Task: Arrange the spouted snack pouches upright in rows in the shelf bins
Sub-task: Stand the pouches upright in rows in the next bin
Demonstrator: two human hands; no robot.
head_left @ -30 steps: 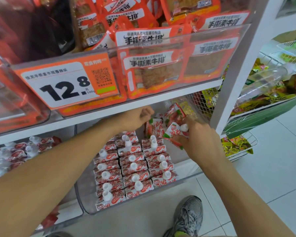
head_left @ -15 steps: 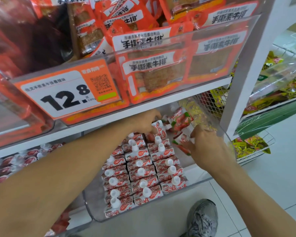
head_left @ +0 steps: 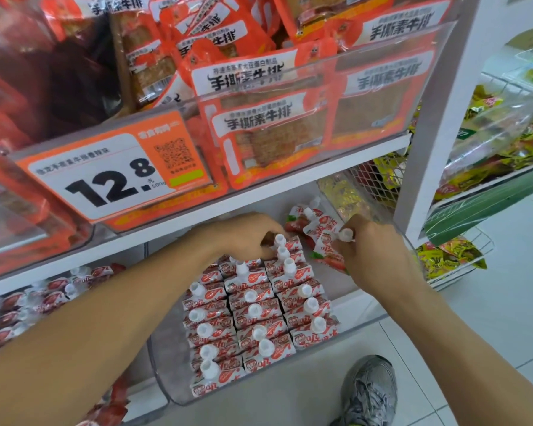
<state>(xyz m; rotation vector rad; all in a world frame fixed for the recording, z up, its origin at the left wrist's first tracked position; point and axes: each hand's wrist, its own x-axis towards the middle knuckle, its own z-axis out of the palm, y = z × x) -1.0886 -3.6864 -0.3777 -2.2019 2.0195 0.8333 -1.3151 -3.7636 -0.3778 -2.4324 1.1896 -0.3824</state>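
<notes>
**stockroom_newbie:** So, head view, the only one we get: the clear plastic shelf bin (head_left: pixel 363 329) on the lower white shelf has three rows of red-and-white spouted snack pouches with white screw caps (head_left: pixel 253 312) standing upright, caps up. At the back right a few loose red-and-white pouches (head_left: pixel 302 221) lie tumbled on their sides. The right hand (head_left: pixel 379 256) has its fingers (head_left: pixel 340 245) curled round one strawberry-print pouch (head_left: pixel 326 241), tilted, cap toward the palm. The left hand (head_left: pixel 243 238) sits at the back of the rows, fingers bent down onto the rearmost pouches. Gripping one or just bracing them? I can't tell from here.

**aisle9_vet:** Looks like the step is seating that held pouch at the back of the right-hand row. My take: turn it cap-up before it goes down, not after, since those soft bases will probably fold if you twist them in place. Keep the left hand pressing the row forward so there's a snug slot, then drop the base flat and let it lean on the pouch in front.

**stockroom_newbie:** Anything to watch?

**aisle9_vet:** The white shelf edge (head_left: pixel 290 186) overhead is close, so I'd come in low. And face the print the same way as the others. The tumbled ones come next, I'd guess.
</notes>
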